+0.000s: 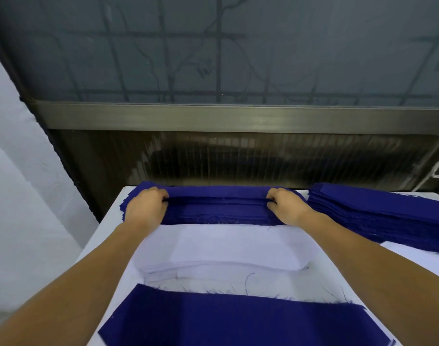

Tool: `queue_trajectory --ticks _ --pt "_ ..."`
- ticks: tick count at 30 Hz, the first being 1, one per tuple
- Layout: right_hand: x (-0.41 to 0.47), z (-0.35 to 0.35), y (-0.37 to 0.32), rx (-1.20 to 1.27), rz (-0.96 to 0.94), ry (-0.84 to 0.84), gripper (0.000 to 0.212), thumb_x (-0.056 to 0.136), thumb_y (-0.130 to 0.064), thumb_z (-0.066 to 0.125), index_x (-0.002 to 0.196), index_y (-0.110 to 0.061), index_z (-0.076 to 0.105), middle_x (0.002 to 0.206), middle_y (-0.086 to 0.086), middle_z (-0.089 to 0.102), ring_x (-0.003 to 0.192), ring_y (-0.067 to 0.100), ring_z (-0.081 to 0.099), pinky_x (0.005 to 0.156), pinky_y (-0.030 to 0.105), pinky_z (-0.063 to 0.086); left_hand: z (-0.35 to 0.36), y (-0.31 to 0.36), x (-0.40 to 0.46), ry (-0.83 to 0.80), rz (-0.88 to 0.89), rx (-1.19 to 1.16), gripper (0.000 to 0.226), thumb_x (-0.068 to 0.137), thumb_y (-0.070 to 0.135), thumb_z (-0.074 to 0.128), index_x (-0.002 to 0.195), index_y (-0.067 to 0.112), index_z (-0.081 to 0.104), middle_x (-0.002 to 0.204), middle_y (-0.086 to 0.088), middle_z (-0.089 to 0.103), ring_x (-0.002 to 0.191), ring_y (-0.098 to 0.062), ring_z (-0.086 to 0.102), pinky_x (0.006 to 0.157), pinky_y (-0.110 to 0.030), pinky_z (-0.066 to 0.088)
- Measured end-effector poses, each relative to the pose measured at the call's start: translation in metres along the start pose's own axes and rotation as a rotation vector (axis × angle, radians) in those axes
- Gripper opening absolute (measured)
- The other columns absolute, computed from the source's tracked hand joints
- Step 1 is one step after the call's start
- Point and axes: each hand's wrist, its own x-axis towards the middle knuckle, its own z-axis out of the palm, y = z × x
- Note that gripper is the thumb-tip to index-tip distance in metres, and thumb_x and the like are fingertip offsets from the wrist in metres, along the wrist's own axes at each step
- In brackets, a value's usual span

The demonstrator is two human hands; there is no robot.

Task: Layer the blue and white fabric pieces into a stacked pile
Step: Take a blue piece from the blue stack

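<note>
Three stacks of dark blue cut fabric pieces: far stack point(218, 208), gripped at each end by left hand point(144, 207) and right hand point(287, 207) with curled fingers, right stack point(388, 213) and near blue piece point(238, 320); one white fabric pile point(233, 250) on a white table point(108, 226) before a frosted window point(213, 51).

A white surface point(106, 228) fills the lower part of the view, its far edge running just in front of a window. The upper pane is frosted glass point(238, 46), grey-blue, with the dim shadow of a grid of bars and thin branching lines showing through it. Below the pane runs a dull metal frame rail point(238, 118), and under that a dark ribbed translucent panel point(238, 158) catching streaky reflections. To the left a pale white wall point(16, 183) slopes down beside the dark window edge. The light is soft, cool and even.
</note>
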Motion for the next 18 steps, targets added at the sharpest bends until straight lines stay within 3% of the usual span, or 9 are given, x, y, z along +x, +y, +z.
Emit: queue_trajectory --ticks 4,7,10,12,14,16,18 --pt "-0.034 -0.024 -0.01 0.002 -0.014 0.199 0.008 0.097 -0.016 0.051 0.097 -0.02 0.059 0.105 -0.001 0.056 0.093 0.019 0.056 0.085 0.033 0.048 -0.026 -0.012 -0.022 0.084 0.148 0.029 0.021 0.095 0.02 0.054 0.112 0.022 0.068 0.11 -0.002 0.064 0.098 -0.02 0.058 0.086 -0.031 0.047" --pt "-0.086 -0.047 -0.013 -0.036 -0.094 0.248 0.008 0.096 -0.021 0.056 0.1 -0.023 0.062 0.097 -0.006 0.062 0.085 0.013 0.058 0.077 0.028 0.049 -0.047 -0.012 -0.054 0.13 0.267 -0.05 0.02 0.093 0.018 0.06 0.11 0.022 0.069 0.106 0.005 0.065 0.096 -0.013 0.059 0.083 -0.022 0.045" --pt "-0.152 -0.068 -0.005 0.107 -0.113 0.075 0.008 0.092 -0.029 0.062 0.089 -0.037 0.063 0.087 -0.014 0.067 0.079 0.005 0.062 0.067 0.023 0.049 -0.072 -0.019 -0.092 -0.136 0.347 -0.167 0.018 0.089 0.022 0.065 0.095 0.039 0.066 0.089 0.027 0.061 0.084 0.001 0.06 0.076 -0.013 0.048" --pt "-0.188 -0.077 0.0 0.274 -0.077 -0.142 0.007 0.09 -0.03 0.065 0.085 -0.035 0.065 0.084 -0.011 0.068 0.075 0.007 0.063 0.064 0.022 0.05 -0.083 -0.021 -0.113 -0.437 0.365 -0.32 0.023 0.089 0.021 0.067 0.088 0.043 0.065 0.09 0.03 0.064 0.087 0.003 0.062 0.075 -0.011 0.049" --pt "-0.211 -0.076 0.002 0.414 -0.009 -0.361 0.007 0.09 -0.029 0.067 0.084 -0.033 0.067 0.085 -0.007 0.07 0.075 0.008 0.066 0.064 0.02 0.051 -0.082 -0.017 -0.13 -0.661 0.362 -0.428 0.021 0.091 0.021 0.065 0.094 0.042 0.066 0.096 0.026 0.066 0.09 -0.001 0.064 0.076 -0.013 0.051" --pt "-0.219 -0.067 0.004 0.422 0.043 -0.46 0.008 0.09 -0.027 0.066 0.083 -0.03 0.068 0.087 -0.007 0.071 0.078 0.009 0.068 0.066 0.02 0.051 -0.073 -0.012 -0.137 -0.714 0.377 -0.407 0.02 0.092 0.022 0.063 0.093 0.042 0.066 0.095 0.026 0.066 0.091 0.0 0.063 0.076 -0.011 0.048" --pt "-0.222 -0.058 0.007 0.382 0.071 -0.39 0.009 0.092 -0.025 0.065 0.083 -0.026 0.067 0.085 -0.007 0.07 0.077 0.01 0.067 0.066 0.021 0.051 -0.066 -0.008 -0.14 -0.645 0.35 -0.355 0.019 0.092 0.023 0.063 0.088 0.042 0.065 0.091 0.026 0.065 0.09 0.003 0.06 0.076 -0.009 0.046"
